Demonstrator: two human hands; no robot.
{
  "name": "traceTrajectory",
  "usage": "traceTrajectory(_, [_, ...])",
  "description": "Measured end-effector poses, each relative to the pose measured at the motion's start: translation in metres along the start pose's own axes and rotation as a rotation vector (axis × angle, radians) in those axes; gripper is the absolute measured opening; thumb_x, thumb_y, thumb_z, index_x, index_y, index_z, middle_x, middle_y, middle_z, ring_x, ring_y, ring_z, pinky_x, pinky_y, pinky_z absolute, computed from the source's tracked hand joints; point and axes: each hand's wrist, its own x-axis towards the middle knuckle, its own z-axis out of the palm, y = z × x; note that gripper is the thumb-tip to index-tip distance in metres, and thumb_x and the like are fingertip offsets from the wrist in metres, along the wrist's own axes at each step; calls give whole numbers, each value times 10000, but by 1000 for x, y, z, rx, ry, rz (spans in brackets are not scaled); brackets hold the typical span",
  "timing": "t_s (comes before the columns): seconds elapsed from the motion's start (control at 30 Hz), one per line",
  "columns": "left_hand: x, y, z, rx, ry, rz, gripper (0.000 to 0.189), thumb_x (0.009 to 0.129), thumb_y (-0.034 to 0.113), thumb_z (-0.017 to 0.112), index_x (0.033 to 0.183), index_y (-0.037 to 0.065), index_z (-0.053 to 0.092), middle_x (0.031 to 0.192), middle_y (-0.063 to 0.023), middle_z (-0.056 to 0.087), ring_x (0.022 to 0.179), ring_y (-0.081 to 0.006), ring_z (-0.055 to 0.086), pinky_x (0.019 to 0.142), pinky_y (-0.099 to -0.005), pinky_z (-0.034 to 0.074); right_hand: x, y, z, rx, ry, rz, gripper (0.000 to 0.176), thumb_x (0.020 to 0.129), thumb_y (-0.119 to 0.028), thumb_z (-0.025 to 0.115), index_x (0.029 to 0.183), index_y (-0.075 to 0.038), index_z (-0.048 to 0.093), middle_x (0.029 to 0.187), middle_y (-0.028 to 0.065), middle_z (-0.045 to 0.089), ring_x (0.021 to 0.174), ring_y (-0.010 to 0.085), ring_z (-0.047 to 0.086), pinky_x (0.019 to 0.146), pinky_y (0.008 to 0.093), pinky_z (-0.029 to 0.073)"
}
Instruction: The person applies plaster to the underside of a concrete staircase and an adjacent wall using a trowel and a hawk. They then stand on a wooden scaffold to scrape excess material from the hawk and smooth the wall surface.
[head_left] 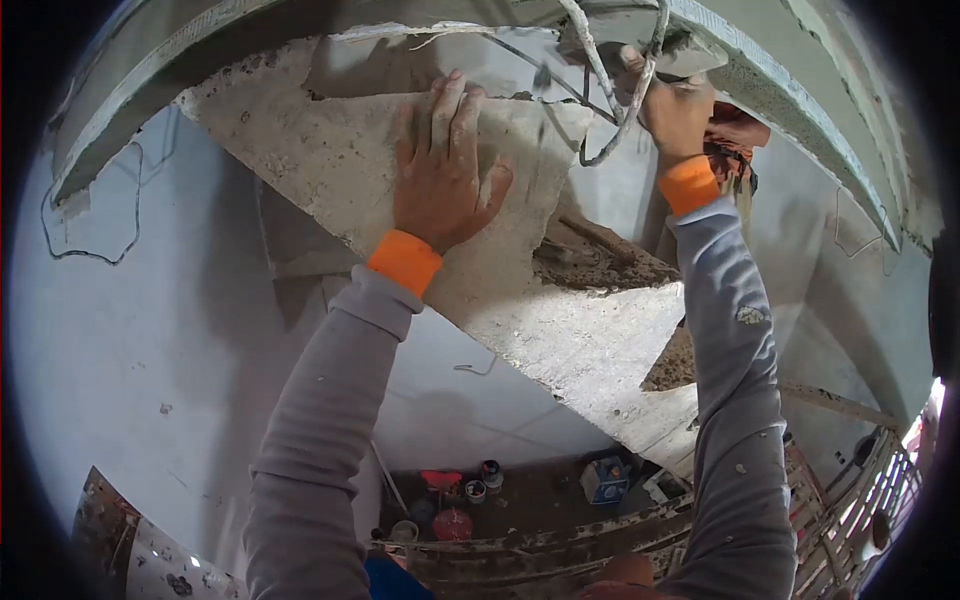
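My left hand (445,170) lies flat, fingers spread, against a large pale plaster-like board (350,150) with broken, jagged edges. My right hand (680,115) is raised at the upper right, fingers closed around a grey, plaster-smeared lump (690,55) close under the curved edge overhead. I cannot tell exactly what that lump is. Just left of my right hand hangs a bent loop of plaster-coated wire (625,130). A ragged gap in the board shows rough brown material (600,255) below my hands.
A curved plaster edge (830,120) arches across the top. Thin wire loops (135,215) hang at the left. Far below, a red bucket (453,524), small tins and a blue box (605,480) stand on the floor. Wooden slats (540,555) run along the bottom; a slatted frame stands lower right.
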Motion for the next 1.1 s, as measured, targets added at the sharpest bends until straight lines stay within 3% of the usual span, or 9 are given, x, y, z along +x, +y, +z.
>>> traceTrajectory(0.13, [0,1,-5,-19,47,-12,668,886,331,540,1426,16,307,1496,-195,295,1401,-358,277,1136,-561,168,3,-2,-12,-68,-74,112,165,794,-134,799,852,-15,699,717,2,660,629,81,577,602,238,476])
traceTrajectory(0.33, [-2,-1,-1,-56,92,-6,665,928,366,489,1443,9,267,1527,-205,231,1418,-374,232,1128,-610,108,0,-8,6,-54,-54,-69,247,788,-204,808,894,-26,673,770,22,688,668,85,588,622,254,482])
traceTrajectory(0.4, [-3,-3,-2,-50,102,-3,683,910,361,511,1443,14,263,1532,-208,220,1422,-387,218,1121,-627,110,5,-5,-8,-65,-111,108,205,799,-191,795,871,-34,683,742,25,685,633,97,593,603,259,485])
traceTrajectory(0.57, [-3,0,-2,-61,101,-22,676,917,350,488,1449,2,259,1533,-214,219,1429,-372,214,1123,-619,86,0,-25,25,-364,-74,-24,312,752,-286,832,785,-48,634,644,3,590,594,110,527,587,281,467])
traceTrajectory(0.6, [-3,0,-2,-59,99,-20,678,912,347,488,1449,1,260,1532,-214,222,1429,-372,214,1123,-618,84,0,-19,30,-210,-16,-215,401,762,-301,828,682,-1,574,583,19,570,481,137,474,499,335,427])
traceTrajectory(0.67, [-3,-1,-1,-49,103,-19,683,903,342,487,1449,-1,261,1530,-215,229,1430,-371,214,1123,-618,80,0,4,30,-34,-65,-2,274,757,-250,831,813,-51,651,719,7,640,650,98,552,637,272,473])
traceTrajectory(0.8, [-3,-2,-3,-67,90,-17,684,893,334,487,1448,-2,268,1528,-208,238,1429,-370,218,1127,-611,77,-1,10,-16,-143,22,-31,194,769,-153,822,767,-42,663,781,2,674,693,93,582,666,250,484])
traceTrajectory(0.9, [-3,0,-4,-60,71,-13,702,873,317,522,1450,12,264,1536,-197,229,1433,-373,207,1121,-626,92,-3,24,-62,-43,107,175,157,815,-117,778,820,-14,660,729,5,625,572,90,539,560,227,449])
traceTrajectory(1.1, [-2,0,-5,-54,56,11,691,877,275,525,1453,2,259,1528,-200,244,1427,-373,223,1126,-615,94,2,51,-157,-137,282,229,376,792,-126,799,1093,16,625,1014,67,665,904,146,611,828,287,486])
